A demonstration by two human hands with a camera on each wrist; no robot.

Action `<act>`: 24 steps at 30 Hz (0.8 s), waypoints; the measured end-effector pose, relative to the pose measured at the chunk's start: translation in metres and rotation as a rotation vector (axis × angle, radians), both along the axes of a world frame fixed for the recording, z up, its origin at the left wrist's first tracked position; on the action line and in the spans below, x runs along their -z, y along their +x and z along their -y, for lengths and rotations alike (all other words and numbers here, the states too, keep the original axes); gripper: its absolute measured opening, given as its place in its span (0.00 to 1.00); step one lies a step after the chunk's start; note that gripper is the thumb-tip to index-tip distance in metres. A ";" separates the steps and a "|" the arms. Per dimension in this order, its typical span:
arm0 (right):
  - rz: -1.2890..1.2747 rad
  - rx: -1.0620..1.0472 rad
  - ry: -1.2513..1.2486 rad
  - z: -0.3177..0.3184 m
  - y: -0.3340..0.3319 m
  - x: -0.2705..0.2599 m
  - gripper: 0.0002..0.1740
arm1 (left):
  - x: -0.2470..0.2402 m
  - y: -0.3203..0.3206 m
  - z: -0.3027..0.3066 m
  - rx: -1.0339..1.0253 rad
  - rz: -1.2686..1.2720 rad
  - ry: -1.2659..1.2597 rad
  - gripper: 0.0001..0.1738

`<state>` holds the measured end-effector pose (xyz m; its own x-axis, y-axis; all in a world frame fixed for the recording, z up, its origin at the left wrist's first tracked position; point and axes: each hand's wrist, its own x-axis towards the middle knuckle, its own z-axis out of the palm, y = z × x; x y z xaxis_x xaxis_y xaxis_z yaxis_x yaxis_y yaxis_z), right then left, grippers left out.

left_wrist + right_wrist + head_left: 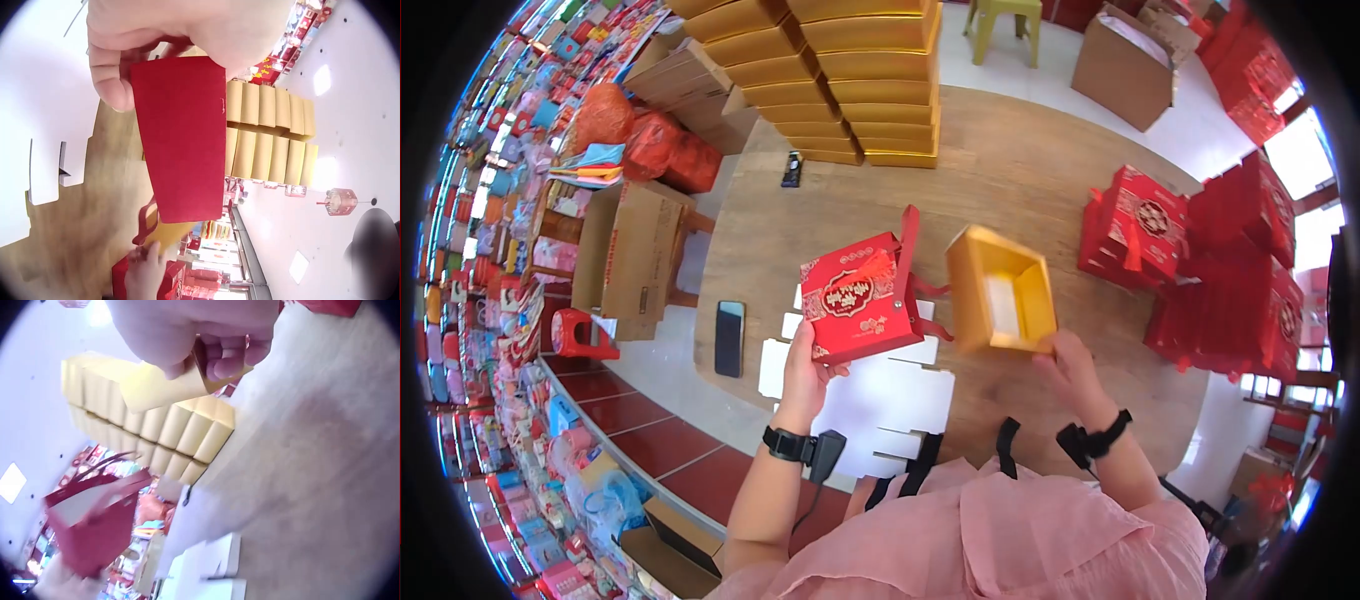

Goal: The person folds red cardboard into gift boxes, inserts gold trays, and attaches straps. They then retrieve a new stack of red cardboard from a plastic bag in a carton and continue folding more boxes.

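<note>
My left hand (803, 378) grips a red gift bag (840, 325) by its lower edge, over the near part of the table. Gold print and a tassel decorate its front, and red ribbon handles hang off its right side. In the left wrist view a plain red face of the bag (181, 144) fills the middle. Its mouth gapes and shows a pale inside in the right wrist view (100, 528). To the right, my right hand (1072, 370) pinches the near corner of an open gold box (970, 300). Something white shows in the bottom of that box.
Flat white card sheets (890, 405) lie under the bag, with a phone (729, 340) to their left. Stacked gold boxes (890, 95) rise at the back, beside a small black item (791, 170). Several red gift bags (1135, 225) stand at the right.
</note>
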<state>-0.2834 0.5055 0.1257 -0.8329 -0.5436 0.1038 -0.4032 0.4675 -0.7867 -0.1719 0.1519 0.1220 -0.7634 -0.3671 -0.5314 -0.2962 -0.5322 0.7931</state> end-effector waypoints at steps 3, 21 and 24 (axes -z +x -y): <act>-0.115 -0.240 0.268 -0.034 0.018 -0.052 0.09 | -0.005 -0.009 -0.006 0.176 -0.029 -0.028 0.26; -0.613 -0.065 0.451 -0.230 0.100 -0.139 0.14 | -0.073 0.053 -0.238 0.558 -0.208 -0.095 0.23; -0.653 -0.034 0.412 -0.258 0.104 -0.135 0.15 | -0.074 0.070 -0.263 0.531 -0.158 -0.024 0.23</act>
<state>-0.1789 0.7631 0.2609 -0.6544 -0.6691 0.3523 -0.7450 0.6502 -0.1491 -0.1014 0.4144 0.1962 -0.9167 0.0795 -0.3916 -0.3954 -0.3229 0.8599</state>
